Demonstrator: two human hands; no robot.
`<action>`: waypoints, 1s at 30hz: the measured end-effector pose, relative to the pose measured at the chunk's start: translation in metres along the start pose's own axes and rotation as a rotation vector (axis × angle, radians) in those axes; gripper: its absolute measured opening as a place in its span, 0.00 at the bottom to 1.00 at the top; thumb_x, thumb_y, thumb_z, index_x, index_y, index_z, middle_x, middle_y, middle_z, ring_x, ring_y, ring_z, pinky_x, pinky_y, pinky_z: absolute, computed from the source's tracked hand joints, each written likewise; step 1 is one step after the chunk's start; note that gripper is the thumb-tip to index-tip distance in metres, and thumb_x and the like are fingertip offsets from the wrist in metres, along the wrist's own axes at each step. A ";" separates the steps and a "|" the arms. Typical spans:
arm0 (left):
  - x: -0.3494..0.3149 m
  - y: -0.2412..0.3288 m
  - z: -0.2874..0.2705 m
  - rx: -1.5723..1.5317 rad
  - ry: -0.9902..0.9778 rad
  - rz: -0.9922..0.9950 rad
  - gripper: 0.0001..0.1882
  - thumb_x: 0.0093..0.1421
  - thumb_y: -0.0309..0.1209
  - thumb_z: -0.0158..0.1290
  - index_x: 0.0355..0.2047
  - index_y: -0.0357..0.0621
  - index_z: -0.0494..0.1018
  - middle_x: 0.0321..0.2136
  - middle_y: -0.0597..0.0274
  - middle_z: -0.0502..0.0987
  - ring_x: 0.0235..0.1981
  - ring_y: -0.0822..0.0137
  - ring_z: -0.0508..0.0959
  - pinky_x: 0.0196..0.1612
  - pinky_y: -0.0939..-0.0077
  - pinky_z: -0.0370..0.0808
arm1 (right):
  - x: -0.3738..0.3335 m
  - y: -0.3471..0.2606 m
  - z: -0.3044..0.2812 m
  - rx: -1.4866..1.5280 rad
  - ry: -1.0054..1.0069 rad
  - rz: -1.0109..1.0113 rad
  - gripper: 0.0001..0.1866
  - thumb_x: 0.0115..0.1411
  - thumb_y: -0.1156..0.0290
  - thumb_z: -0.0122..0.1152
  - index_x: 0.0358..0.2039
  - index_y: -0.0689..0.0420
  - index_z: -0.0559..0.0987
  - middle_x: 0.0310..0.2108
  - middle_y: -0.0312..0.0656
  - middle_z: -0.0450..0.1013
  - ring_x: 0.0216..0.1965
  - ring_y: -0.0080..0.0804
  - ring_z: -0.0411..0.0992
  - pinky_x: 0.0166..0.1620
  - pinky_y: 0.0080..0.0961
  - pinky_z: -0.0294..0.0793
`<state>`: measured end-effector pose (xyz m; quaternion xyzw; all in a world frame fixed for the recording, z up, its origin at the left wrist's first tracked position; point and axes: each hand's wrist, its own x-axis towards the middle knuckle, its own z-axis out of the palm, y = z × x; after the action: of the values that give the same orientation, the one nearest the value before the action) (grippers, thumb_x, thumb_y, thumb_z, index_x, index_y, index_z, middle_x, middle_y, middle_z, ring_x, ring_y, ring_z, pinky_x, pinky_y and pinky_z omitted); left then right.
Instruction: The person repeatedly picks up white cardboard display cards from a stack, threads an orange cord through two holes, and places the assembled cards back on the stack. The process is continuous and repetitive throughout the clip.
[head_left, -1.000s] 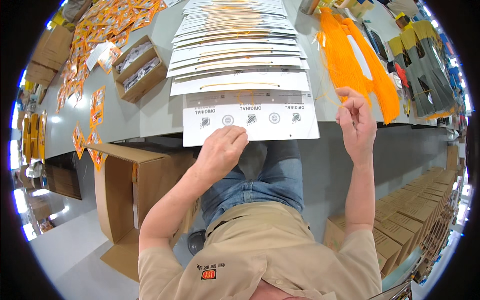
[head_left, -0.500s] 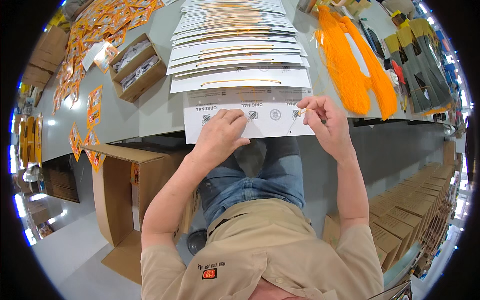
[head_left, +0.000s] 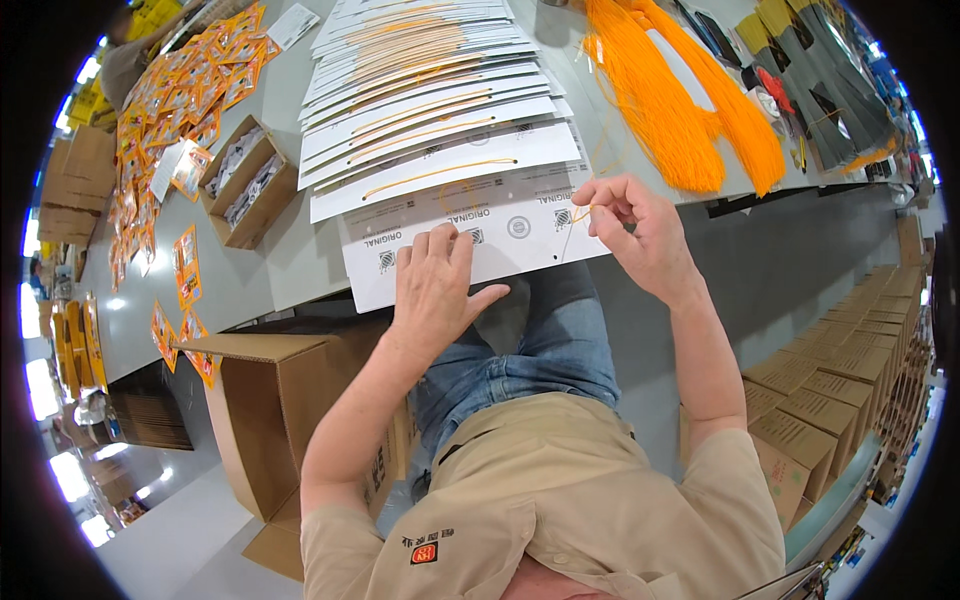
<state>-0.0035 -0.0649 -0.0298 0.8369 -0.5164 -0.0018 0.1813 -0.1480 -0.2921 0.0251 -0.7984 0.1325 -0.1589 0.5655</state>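
Note:
A flat white paper bag (head_left: 500,257) with grey print lies at the table's front edge, partly over it. My left hand (head_left: 432,285) rests flat on this bag, thumb spread away from the fingers. Above the bag's right end, my right hand (head_left: 640,240) pinches a thin orange cord (head_left: 583,214) between thumb and fingertips. A fine needle-like line runs from the pinch down toward a small hole near the bag's edge; its kind is too small to make out. Behind, overlapping white bags (head_left: 450,178) fan away in a long row, with orange cords strung across them.
Hanks of orange cord (head_left: 655,110) lie at the right, with dark grey bundles (head_left: 820,90) beyond. Left are a divided cardboard box (head_left: 240,190) and many orange packets (head_left: 185,110). An open carton (head_left: 265,400) stands below the table; rows of cartons (head_left: 825,400) stand lower right.
The view has turned and shifted, so the bags look tilted. My left fingers lie straighter on the bag, thumb more spread. The right hand keeps its pinch on the cord.

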 end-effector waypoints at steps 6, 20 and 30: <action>0.003 0.004 0.012 0.026 0.017 0.001 0.33 0.50 0.48 0.69 0.47 0.36 0.73 0.51 0.50 0.71 0.50 0.52 0.71 0.51 0.58 0.64 | -0.003 0.005 -0.013 0.048 0.063 -0.002 0.03 0.66 0.77 0.54 0.36 0.62 0.71 0.44 0.43 0.77 0.33 0.16 0.71 0.37 0.16 0.73; 0.008 0.004 0.005 0.062 -0.069 0.007 0.31 0.54 0.49 0.65 0.46 0.36 0.73 0.52 0.52 0.71 0.50 0.51 0.71 0.50 0.57 0.64 | -0.008 0.010 -0.017 0.098 0.073 0.044 0.03 0.67 0.76 0.54 0.36 0.62 0.72 0.43 0.41 0.77 0.32 0.16 0.70 0.37 0.16 0.73; 0.006 0.009 0.002 0.079 -0.108 0.007 0.28 0.57 0.47 0.63 0.48 0.35 0.73 0.53 0.49 0.71 0.51 0.50 0.71 0.52 0.56 0.64 | -0.011 0.016 -0.021 0.074 0.093 0.056 0.07 0.66 0.73 0.55 0.38 0.65 0.73 0.40 0.40 0.77 0.31 0.17 0.70 0.37 0.18 0.73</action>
<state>-0.0085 -0.0744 -0.0279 0.8403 -0.5281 -0.0260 0.1199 -0.1670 -0.3107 0.0149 -0.7645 0.1750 -0.1850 0.5922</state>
